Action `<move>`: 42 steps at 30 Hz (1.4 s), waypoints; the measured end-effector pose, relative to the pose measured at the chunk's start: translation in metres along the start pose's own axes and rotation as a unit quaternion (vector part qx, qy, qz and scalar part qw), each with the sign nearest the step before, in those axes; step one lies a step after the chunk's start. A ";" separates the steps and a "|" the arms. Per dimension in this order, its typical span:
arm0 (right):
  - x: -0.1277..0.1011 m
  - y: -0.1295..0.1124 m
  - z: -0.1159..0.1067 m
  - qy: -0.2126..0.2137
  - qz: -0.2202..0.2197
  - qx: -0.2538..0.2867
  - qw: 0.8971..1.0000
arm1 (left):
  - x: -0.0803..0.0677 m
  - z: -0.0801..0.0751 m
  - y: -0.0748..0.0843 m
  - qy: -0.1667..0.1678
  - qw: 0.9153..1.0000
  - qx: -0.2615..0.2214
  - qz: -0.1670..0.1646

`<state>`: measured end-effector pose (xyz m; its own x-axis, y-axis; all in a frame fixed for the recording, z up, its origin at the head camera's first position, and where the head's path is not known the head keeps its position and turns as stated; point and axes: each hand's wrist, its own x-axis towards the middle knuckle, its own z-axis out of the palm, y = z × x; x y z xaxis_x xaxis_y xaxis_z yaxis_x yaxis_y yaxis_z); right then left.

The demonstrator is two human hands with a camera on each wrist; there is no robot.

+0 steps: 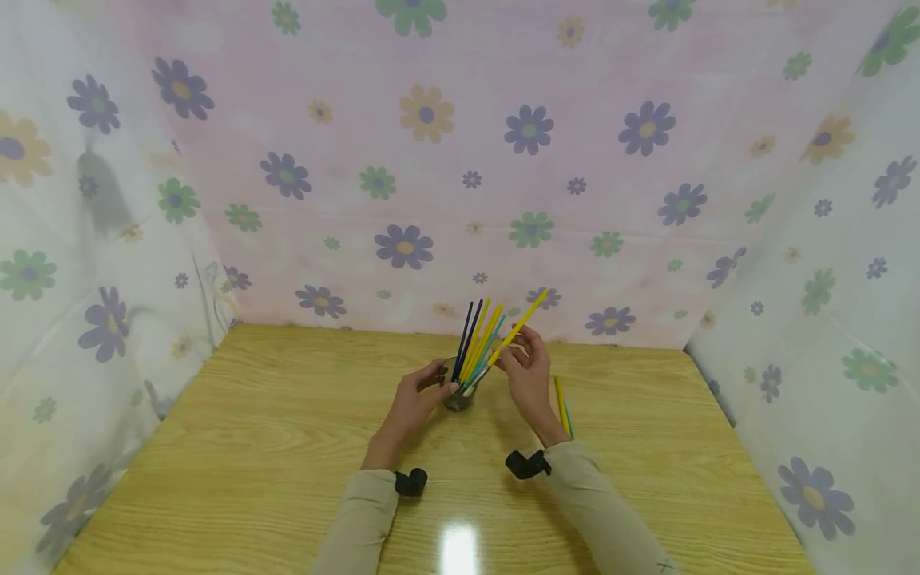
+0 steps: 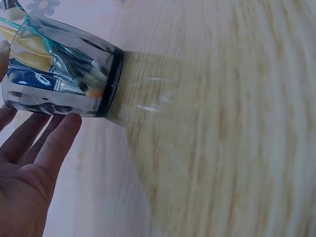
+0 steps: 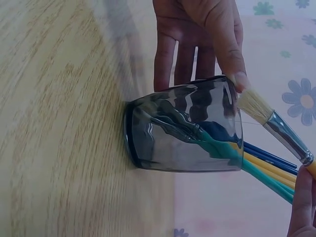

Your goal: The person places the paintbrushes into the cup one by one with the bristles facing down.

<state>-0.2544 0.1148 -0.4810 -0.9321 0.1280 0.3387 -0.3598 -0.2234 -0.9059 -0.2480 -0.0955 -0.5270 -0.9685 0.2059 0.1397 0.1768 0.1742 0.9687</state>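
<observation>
**A:** What sits at the centre?

**B:** A dark glass cup stands on a wooden table, toward its far middle. Several long paintbrushes stand in the cup, handles up, yellow, teal and dark blue, fanned toward the far right.

**A:** And the hands?

**B:** The left hand is on the cup's left side. Its thumb lies over the rim and its fingers run straight down the far wall, steadying the cup rather than clenching it. The right hand, just right of the cup, pinches a yellow-handled brush between thumb and fingertips. Its pale bristle tip hovers right at the cup's rim, beside the left thumb.

**A:** How should that brush go in?

**B:** My judgement: keep the left hand firm on the cup so it cannot tip, angle the bristles into the open gap beside the other brushes, and lower the brush gently instead of dropping it.

**A:** Anything else nearby?

**B:** Two more brushes, one yellow and one teal, lie on the table right of the cup, behind the right wrist. Flowered cloth hangs behind and to both sides.
</observation>
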 end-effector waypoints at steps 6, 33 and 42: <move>-0.001 0.003 0.003 0.001 -0.006 0.006 1.000 | -0.001 0.000 0.000 -0.002 1.000 -0.004 -0.002; -0.005 0.019 0.013 0.075 -0.056 -0.052 0.994 | 0.000 0.001 -0.001 -0.001 1.000 -0.002 0.010; -0.019 0.007 0.024 0.050 -0.058 -0.058 0.995 | 0.000 0.000 -0.001 0.004 1.000 -0.003 0.009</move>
<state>-0.2402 0.0875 -0.4880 -0.8740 0.2425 0.4211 -0.4522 -0.0891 -0.8874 -0.2476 -0.0955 -0.5278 -0.9663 0.2021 0.1592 0.1937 0.1646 0.9672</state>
